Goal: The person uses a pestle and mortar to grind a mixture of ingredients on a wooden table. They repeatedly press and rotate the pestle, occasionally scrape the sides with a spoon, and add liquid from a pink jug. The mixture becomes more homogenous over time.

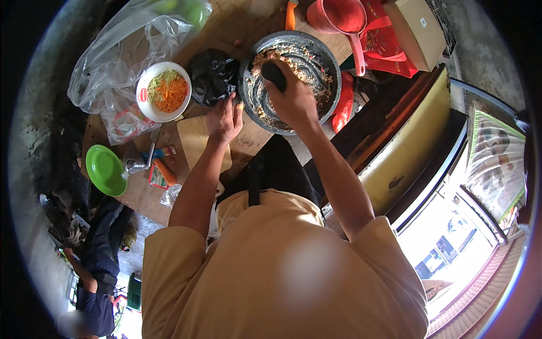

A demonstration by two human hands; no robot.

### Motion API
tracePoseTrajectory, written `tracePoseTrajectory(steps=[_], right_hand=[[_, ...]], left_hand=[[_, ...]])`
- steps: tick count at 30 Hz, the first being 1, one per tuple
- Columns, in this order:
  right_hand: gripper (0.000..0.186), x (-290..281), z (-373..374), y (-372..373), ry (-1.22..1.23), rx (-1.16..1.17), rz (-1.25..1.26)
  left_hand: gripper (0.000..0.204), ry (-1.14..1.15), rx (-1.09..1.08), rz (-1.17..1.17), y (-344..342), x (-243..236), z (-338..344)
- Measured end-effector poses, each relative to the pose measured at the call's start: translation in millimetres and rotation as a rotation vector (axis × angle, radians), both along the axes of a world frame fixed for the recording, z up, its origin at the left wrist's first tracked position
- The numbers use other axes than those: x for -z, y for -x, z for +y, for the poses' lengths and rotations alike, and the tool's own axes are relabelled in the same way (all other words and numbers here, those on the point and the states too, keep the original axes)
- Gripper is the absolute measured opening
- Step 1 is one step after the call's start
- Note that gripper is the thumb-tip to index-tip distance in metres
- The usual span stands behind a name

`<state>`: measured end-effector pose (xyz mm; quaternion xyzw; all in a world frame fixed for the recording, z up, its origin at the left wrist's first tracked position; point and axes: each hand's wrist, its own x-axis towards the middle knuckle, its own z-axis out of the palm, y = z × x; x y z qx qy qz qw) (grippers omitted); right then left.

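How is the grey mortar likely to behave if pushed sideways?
The mortar is probably heavy, its wall looking thick and stony. Its broad, shallow shape suggests it would sooner slide than tip. The paste may cling, being smeared up the sides.

Mash (317, 70) in mortar (337, 90) | bowl (164, 117) left of mortar | dipper (322, 20) beyond mortar, to right

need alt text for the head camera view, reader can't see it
Seen from above, a person's right hand has its grip on a dark pestle in a round mortar of chunky brown mash. The left hand is beside the mortar, near a black plastic bag. Further left, a white bowl holds shredded orange and pale green food.
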<state>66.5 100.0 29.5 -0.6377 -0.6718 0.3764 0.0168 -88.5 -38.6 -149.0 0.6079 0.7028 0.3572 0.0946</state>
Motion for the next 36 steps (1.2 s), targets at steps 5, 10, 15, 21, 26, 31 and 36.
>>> tracePoseTrajectory(steps=[5, 10, 15, 21, 26, 31, 36], right_hand=[[0.057, 9, -3, 10, -0.100, 0.030, -0.099], [0.053, -1, 7, -26, -0.096, 0.076, -0.023], [0.060, 16, 2, -24, -0.086, 0.131, -0.024], [0.057, 6, 1, -28, -0.155, 0.092, 0.009], [0.055, 10, 39, 6, -0.246, -0.021, 0.018], [0.056, 2, 13, -3, -0.094, -0.055, -0.085], [0.056, -2, 7, 6, -0.043, -0.005, -0.082]], left_hand=[[0.037, 0.064, -0.008, 0.002, 1, -10, -1], [0.037, 0.015, -0.008, 0.019, -1, -15, 4], [0.038, 0.083, -0.030, -0.011, -3, -18, 1], [0.037, 0.047, 0.007, 0.013, -1, -23, 3], [0.036, 0.057, -0.016, -0.023, -2, -19, 3], [0.036, 0.038, 0.013, 0.015, 0, -16, 4], [0.038, 0.024, 0.005, 0.015, 0, -16, 6]])
